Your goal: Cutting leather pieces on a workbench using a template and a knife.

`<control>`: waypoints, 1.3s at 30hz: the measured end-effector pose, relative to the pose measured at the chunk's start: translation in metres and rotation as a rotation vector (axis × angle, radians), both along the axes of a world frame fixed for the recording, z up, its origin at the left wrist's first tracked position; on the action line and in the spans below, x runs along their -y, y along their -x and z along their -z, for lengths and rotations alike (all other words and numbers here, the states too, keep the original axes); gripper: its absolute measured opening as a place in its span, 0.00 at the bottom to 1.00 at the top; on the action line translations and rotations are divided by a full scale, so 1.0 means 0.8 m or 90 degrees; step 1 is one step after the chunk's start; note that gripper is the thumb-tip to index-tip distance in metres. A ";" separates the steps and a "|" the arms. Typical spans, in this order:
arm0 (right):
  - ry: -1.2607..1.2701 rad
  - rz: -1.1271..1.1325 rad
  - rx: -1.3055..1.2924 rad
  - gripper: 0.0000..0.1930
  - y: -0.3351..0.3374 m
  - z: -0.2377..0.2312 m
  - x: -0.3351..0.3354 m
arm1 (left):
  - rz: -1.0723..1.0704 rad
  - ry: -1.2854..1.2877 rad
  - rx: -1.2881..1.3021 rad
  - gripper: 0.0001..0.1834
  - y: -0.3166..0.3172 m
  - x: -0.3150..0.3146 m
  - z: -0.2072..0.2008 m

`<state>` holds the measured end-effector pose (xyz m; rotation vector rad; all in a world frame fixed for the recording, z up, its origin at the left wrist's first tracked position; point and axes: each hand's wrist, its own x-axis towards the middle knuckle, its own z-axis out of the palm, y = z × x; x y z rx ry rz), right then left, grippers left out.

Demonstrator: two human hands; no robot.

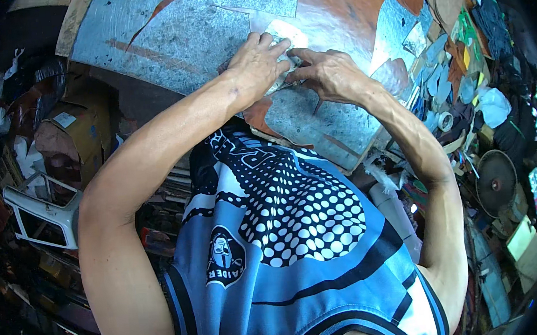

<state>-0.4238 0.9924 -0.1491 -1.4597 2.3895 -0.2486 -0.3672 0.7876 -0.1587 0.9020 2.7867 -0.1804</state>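
A pale, whitish flat piece (290,33) lies on the brown leather sheet (343,4) near the front edge of the metal-topped table (179,22). My left hand (256,66) rests over the pale piece, its fingers stretched forward and pressed down on it. Just to the right, my right hand (331,76) bends in with thumb and forefinger toward my left fingertips. Whatever its fingers hold, if anything, is too small or hidden to name. A reddish-brown leather scrap (260,118) lies under my left wrist at the table edge.
A narrow brown leather strip (152,19) lies at the table's far left. Leather offcuts (442,69) and a white plastic bag (493,107) are heaped on the right, above a round fan-like disc (496,183). Left of me stand a cardboard box (74,136) and a white frame (46,212).
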 end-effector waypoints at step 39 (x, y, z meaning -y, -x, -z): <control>0.418 0.470 0.001 0.14 -0.037 0.038 -0.065 | -0.085 -0.099 -0.120 0.13 -0.005 -0.113 0.056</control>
